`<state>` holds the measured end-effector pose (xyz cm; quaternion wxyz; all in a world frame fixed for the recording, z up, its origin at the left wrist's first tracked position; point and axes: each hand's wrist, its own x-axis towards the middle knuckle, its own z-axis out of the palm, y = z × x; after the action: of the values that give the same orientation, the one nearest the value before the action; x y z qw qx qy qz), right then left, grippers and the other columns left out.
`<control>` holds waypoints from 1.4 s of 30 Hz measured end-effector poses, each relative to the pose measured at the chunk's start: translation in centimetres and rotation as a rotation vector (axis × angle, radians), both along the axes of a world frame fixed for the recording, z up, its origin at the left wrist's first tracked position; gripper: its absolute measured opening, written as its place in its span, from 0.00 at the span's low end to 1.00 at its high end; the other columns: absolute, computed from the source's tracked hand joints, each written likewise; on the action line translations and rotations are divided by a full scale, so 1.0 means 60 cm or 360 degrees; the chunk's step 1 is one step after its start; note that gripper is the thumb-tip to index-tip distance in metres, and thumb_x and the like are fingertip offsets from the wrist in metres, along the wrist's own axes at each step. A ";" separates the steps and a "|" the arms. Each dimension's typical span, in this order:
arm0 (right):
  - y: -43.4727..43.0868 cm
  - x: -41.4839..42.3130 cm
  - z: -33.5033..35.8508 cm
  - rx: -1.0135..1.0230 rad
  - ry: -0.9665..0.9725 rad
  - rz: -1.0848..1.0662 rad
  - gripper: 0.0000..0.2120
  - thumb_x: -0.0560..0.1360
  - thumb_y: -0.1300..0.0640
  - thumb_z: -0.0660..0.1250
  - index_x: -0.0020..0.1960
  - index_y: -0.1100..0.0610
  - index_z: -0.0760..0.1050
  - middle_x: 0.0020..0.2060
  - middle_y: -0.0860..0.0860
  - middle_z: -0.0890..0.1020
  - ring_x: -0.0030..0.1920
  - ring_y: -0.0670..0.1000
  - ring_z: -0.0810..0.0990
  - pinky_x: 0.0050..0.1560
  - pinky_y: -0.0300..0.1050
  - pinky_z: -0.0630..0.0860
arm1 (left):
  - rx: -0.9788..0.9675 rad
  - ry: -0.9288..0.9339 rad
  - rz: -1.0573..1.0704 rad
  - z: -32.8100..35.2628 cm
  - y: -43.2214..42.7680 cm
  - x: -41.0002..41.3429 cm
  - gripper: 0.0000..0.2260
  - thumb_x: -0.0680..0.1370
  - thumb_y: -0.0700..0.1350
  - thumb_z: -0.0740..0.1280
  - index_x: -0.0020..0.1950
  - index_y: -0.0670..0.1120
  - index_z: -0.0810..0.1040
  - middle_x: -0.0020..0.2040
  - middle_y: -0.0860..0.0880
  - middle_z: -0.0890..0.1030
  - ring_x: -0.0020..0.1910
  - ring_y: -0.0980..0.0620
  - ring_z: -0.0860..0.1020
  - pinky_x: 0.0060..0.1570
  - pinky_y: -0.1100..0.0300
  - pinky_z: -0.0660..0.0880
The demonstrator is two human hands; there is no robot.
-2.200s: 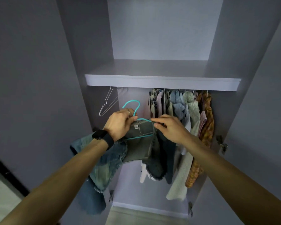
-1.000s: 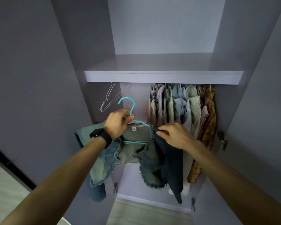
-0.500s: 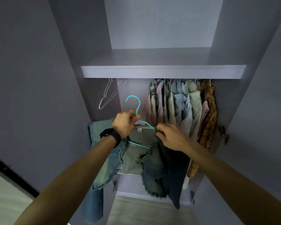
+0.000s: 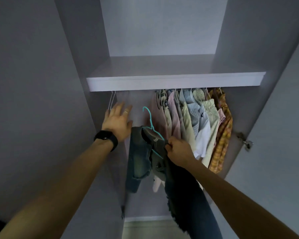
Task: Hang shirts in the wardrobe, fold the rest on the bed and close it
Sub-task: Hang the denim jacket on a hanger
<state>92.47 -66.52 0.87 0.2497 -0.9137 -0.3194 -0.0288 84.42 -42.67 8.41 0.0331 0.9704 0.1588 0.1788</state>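
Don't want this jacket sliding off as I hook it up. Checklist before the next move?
1. Right hand grip on the blue denim jacket at the teal plastic hanger: ok.
2. Its hook free, pointing up: ok.
3. Gap between the empty white wire hanger and the hung shirts: ok.
4. Left hand open, free to help: ok.
5. Rail, hidden behind the grey shelf: cannot tell.
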 end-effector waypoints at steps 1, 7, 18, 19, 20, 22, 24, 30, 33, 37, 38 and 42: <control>0.014 0.001 0.004 0.0002 0.0028 -0.0033 0.07 0.80 0.56 0.63 0.45 0.58 0.69 0.43 0.61 0.82 0.44 0.63 0.79 0.39 0.47 0.64 | 0.0070 -0.0025 0.0009 0.006 0.012 0.005 0.30 0.82 0.51 0.59 0.81 0.52 0.52 0.82 0.46 0.46 0.80 0.45 0.46 0.77 0.41 0.45; 0.101 0.055 0.005 0.0005 0.0100 -0.0201 0.05 0.79 0.57 0.61 0.51 0.59 0.71 0.47 0.59 0.82 0.48 0.61 0.80 0.40 0.43 0.66 | 0.0416 -0.0234 0.0020 0.015 0.080 0.068 0.36 0.81 0.52 0.60 0.82 0.56 0.42 0.81 0.48 0.36 0.80 0.43 0.40 0.75 0.36 0.41; 0.239 0.182 -0.060 0.0238 0.0021 -0.0354 0.07 0.78 0.58 0.62 0.52 0.61 0.73 0.51 0.59 0.83 0.53 0.61 0.81 0.44 0.44 0.72 | 0.0585 -0.0646 0.0048 -0.044 0.176 0.202 0.30 0.84 0.57 0.47 0.79 0.58 0.31 0.78 0.53 0.27 0.77 0.47 0.29 0.74 0.36 0.36; 0.254 0.191 -0.068 0.0255 0.0004 -0.0355 0.08 0.78 0.58 0.62 0.53 0.61 0.74 0.51 0.59 0.83 0.53 0.61 0.81 0.46 0.45 0.72 | 0.0601 -0.0694 0.0041 -0.051 0.184 0.210 0.29 0.84 0.57 0.47 0.79 0.58 0.32 0.78 0.53 0.27 0.77 0.47 0.29 0.74 0.35 0.36; 0.266 0.199 -0.072 0.0272 -0.0001 -0.0363 0.08 0.77 0.58 0.62 0.53 0.61 0.74 0.51 0.59 0.83 0.54 0.61 0.80 0.47 0.44 0.72 | 0.0610 -0.0750 0.0030 -0.055 0.188 0.216 0.29 0.84 0.57 0.46 0.79 0.59 0.32 0.78 0.54 0.28 0.77 0.48 0.29 0.74 0.35 0.35; 0.284 0.218 -0.068 0.0315 -0.0023 -0.0416 0.10 0.77 0.57 0.62 0.55 0.61 0.75 0.52 0.59 0.83 0.54 0.61 0.80 0.46 0.43 0.70 | 0.0629 -0.0862 -0.0011 -0.062 0.195 0.228 0.27 0.84 0.57 0.45 0.79 0.59 0.34 0.79 0.54 0.29 0.78 0.48 0.30 0.73 0.36 0.35; 0.295 0.240 -0.054 0.0353 -0.0041 -0.0478 0.10 0.77 0.57 0.62 0.55 0.61 0.75 0.52 0.59 0.83 0.54 0.62 0.80 0.45 0.43 0.69 | 0.0657 -0.0947 -0.0037 -0.068 0.203 0.236 0.27 0.84 0.56 0.45 0.80 0.59 0.35 0.79 0.54 0.31 0.78 0.48 0.31 0.73 0.36 0.35; 0.335 0.327 -0.011 0.0525 -0.0123 -0.0548 0.12 0.79 0.57 0.62 0.58 0.62 0.77 0.57 0.64 0.81 0.59 0.65 0.79 0.54 0.48 0.74 | 0.0783 -0.1228 -0.0004 -0.083 0.216 0.272 0.28 0.83 0.56 0.48 0.81 0.57 0.40 0.81 0.52 0.37 0.80 0.47 0.37 0.73 0.36 0.35; 0.358 0.356 -0.016 0.0482 -0.0071 -0.0608 0.15 0.79 0.55 0.64 0.60 0.64 0.77 0.60 0.64 0.80 0.61 0.64 0.79 0.58 0.49 0.75 | 0.0817 -0.1295 0.0002 -0.084 0.215 0.278 0.28 0.83 0.56 0.48 0.82 0.57 0.42 0.82 0.51 0.40 0.80 0.46 0.39 0.73 0.35 0.37; 0.370 0.375 -0.057 0.0371 -0.0018 -0.0718 0.19 0.78 0.51 0.61 0.63 0.62 0.75 0.61 0.63 0.80 0.60 0.64 0.79 0.58 0.52 0.75 | 0.0839 -0.1352 -0.0005 -0.086 0.222 0.284 0.28 0.83 0.55 0.50 0.82 0.57 0.43 0.82 0.51 0.41 0.81 0.46 0.40 0.74 0.33 0.40; 0.371 0.378 -0.066 0.0380 -0.0009 -0.0744 0.20 0.77 0.51 0.60 0.65 0.61 0.72 0.61 0.63 0.80 0.60 0.64 0.78 0.58 0.53 0.74 | 0.0843 -0.1362 0.0001 -0.088 0.222 0.285 0.28 0.83 0.55 0.50 0.82 0.57 0.43 0.82 0.51 0.41 0.81 0.46 0.40 0.74 0.33 0.40; 0.364 0.402 -0.072 0.0575 0.0162 -0.0721 0.21 0.80 0.54 0.59 0.70 0.61 0.66 0.65 0.65 0.76 0.65 0.65 0.75 0.64 0.53 0.70 | 0.0851 -0.1348 0.0019 -0.085 0.221 0.284 0.29 0.83 0.56 0.51 0.82 0.57 0.43 0.82 0.51 0.42 0.81 0.46 0.41 0.74 0.33 0.40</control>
<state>116.61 -44.68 -3.45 0.4113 -0.9027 -0.0842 -0.0943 101.49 -29.41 3.34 -0.1563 0.7862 0.0854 0.5918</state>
